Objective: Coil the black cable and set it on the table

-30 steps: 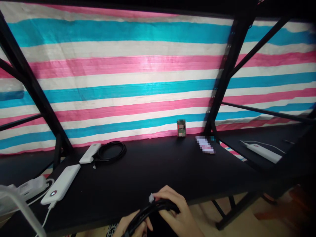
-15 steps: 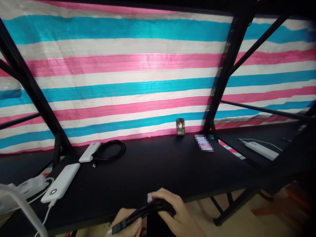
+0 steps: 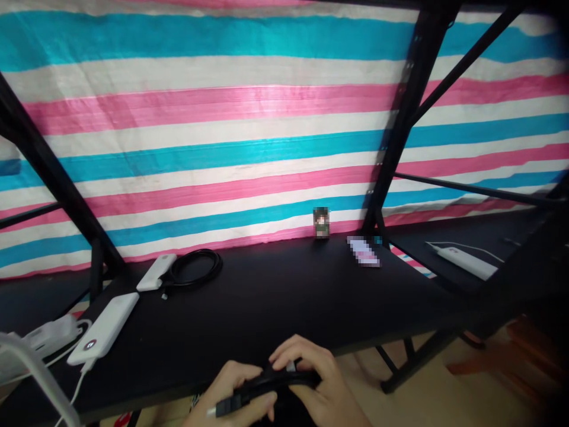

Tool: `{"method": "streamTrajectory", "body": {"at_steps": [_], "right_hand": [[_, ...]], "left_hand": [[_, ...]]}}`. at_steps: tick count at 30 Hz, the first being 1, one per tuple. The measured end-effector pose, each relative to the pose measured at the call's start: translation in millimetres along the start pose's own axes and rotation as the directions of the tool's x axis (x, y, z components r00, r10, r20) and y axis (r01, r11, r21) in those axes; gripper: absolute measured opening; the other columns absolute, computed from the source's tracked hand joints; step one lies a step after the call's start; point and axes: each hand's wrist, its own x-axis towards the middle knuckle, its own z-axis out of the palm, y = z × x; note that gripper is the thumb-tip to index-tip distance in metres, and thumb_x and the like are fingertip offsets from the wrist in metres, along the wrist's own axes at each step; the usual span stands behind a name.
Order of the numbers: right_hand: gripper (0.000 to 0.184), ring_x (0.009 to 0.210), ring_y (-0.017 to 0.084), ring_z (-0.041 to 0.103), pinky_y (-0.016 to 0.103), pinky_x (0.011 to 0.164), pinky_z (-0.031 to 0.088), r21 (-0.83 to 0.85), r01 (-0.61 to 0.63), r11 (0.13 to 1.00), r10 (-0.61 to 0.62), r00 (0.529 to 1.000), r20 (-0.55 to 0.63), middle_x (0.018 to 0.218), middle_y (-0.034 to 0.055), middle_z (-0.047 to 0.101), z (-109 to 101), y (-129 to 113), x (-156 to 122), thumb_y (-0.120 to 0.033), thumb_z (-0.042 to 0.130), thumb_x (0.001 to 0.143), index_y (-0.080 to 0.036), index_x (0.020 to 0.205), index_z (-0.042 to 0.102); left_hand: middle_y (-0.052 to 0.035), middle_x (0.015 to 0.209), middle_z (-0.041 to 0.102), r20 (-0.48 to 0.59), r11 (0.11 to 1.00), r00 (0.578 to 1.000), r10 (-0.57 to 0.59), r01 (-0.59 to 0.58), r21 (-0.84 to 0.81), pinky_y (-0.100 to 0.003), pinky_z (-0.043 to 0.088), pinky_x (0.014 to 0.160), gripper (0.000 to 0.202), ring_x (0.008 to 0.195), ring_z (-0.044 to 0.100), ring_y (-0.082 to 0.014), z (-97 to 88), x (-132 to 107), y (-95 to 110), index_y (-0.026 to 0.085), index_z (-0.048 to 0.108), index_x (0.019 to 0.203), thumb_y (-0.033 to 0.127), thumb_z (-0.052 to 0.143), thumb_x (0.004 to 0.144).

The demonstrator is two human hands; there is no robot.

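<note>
1. Left hand (image 3: 242, 394) clamped around black cable (image 3: 275, 379), plug end sticking out left.
2. Right hand (image 3: 317, 382) fingers curled over the cable bundle, gripping it.
3. Cable sits at near edge of black table (image 3: 284, 302).
4. Far left: white power bank (image 3: 104, 327), coiled cable (image 3: 195, 268).

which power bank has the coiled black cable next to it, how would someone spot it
Start at the black table before the striped sheet and go to its far left end. Two white power banks lie there; it is the smaller power bank, touching the coiled cable.
</note>
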Motion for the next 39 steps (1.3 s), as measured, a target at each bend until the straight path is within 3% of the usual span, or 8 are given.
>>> {"method": "streamTrajectory", "body": {"at_steps": [7, 11, 17, 21, 24, 30, 34, 39], "right_hand": [[0.007, 0.086, 0.019, 0.061, 0.023, 0.065, 0.045, 0.221, 0.068, 0.973, 0.001, 0.956, -0.295, 0.089, 0.0035, 0.066, -16, 26, 6, -0.019, 0.068, 0.070, -0.023, 0.077, 0.068], [0.020, 0.067, 0.013, 0.059, 0.018, 0.051, 0.044, 0.505, 0.037, 0.862, 0.274, 0.804, -0.527, 0.083, 0.0011, 0.064, -10, 40, 10, -0.027, 0.074, 0.064, -0.023, 0.082, 0.065], [0.035, 0.032, 0.001, 0.023, 0.012, 0.029, 0.022, 0.769, 0.088, 0.633, 0.578, 0.608, -0.545, 0.053, -0.0102, 0.045, 23, 42, 15, -0.026, 0.073, 0.064, -0.027, 0.094, 0.055], [0.030, 0.035, 0.001, 0.030, 0.013, 0.030, 0.023, 0.741, 0.031, 0.671, 0.505, 0.712, -0.487, 0.065, -0.0070, 0.055, 28, 45, 20, -0.029, 0.073, 0.063, -0.022, 0.082, 0.050], [0.040, 0.049, 0.009, 0.053, 0.016, 0.038, 0.037, 0.638, -0.062, 0.767, 0.427, 0.792, -0.436, 0.071, -0.0032, 0.061, 18, 51, 22, -0.029, 0.075, 0.060, -0.021, 0.092, 0.053], [0.041, 0.069, 0.020, 0.064, 0.029, 0.064, 0.049, 0.530, -0.177, 0.829, 0.323, 0.926, -0.196, 0.061, -0.0007, 0.062, -2, 55, 18, -0.022, 0.067, 0.063, -0.014, 0.103, 0.062], [0.028, 0.048, 0.013, 0.059, 0.022, 0.045, 0.043, 0.633, -0.202, 0.747, 0.341, 0.934, -0.104, 0.064, 0.0007, 0.062, -2, 49, 14, -0.032, 0.068, 0.069, -0.015, 0.090, 0.062], [0.039, 0.025, 0.006, 0.033, 0.018, 0.030, 0.032, 0.672, -0.184, 0.717, 0.456, 0.854, -0.251, 0.031, -0.0093, 0.033, 6, 63, 23, -0.051, 0.068, 0.069, -0.017, 0.059, 0.052]], "left_hand": [[0.0049, 0.046, 0.048, -0.198, 0.969, 0.980, 0.031, -0.077, -0.233, -0.020, 0.034, 0.043, 0.039, 0.039, 0.038, -0.0064, 11.3, 27, -19, 0.014, 0.060, 0.071, 0.051, 0.069, 0.064], [0.0072, 0.038, 0.042, -0.302, 0.905, 0.952, 0.057, -0.176, -0.386, -0.018, 0.029, 0.040, 0.037, 0.033, 0.030, -0.0035, 22.3, 36, -21, 0.014, 0.058, 0.072, 0.050, 0.066, 0.070], [0.0104, 0.037, 0.034, -0.424, 0.691, 0.906, -0.019, -0.295, -0.660, -0.018, 0.037, 0.045, 0.036, 0.038, 0.045, -0.0082, 57.1, 44, -15, 0.017, 0.054, 0.088, 0.050, 0.062, 0.075], [0.0129, 0.042, 0.030, -0.515, 0.534, 0.822, -0.243, -0.330, -0.778, -0.013, 0.022, 0.032, 0.041, 0.029, 0.027, -0.0024, 67.7, 39, -5, 0.022, 0.049, 0.096, 0.055, 0.060, 0.074], [0.0131, 0.043, 0.030, -0.510, 0.491, 0.825, -0.243, -0.349, -0.798, -0.012, 0.014, 0.028, 0.044, 0.025, 0.016, -0.0003, 61.8, 32, -2, 0.024, 0.049, 0.097, 0.062, 0.051, 0.076], [0.0109, 0.043, 0.037, -0.503, 0.565, 0.834, -0.226, -0.308, -0.765, -0.012, 0.028, 0.032, 0.042, 0.026, 0.024, -0.0010, 41.4, 27, -12, 0.024, 0.055, 0.093, 0.062, 0.051, 0.076], [0.0044, 0.062, 0.058, -0.484, 0.612, 0.807, -0.339, -0.202, -0.765, -0.017, 0.048, 0.054, 0.040, 0.039, 0.045, -0.0023, 30.7, 37, -15, 0.021, 0.059, 0.086, 0.058, 0.062, 0.070], [0.0084, 0.035, 0.034, -0.479, 0.729, 0.862, -0.165, -0.220, -0.648, -0.016, 0.024, 0.033, 0.048, 0.026, 0.024, -0.0027, 32.4, 60, -15, 0.017, 0.057, 0.066, 0.062, 0.046, 0.080]]}}
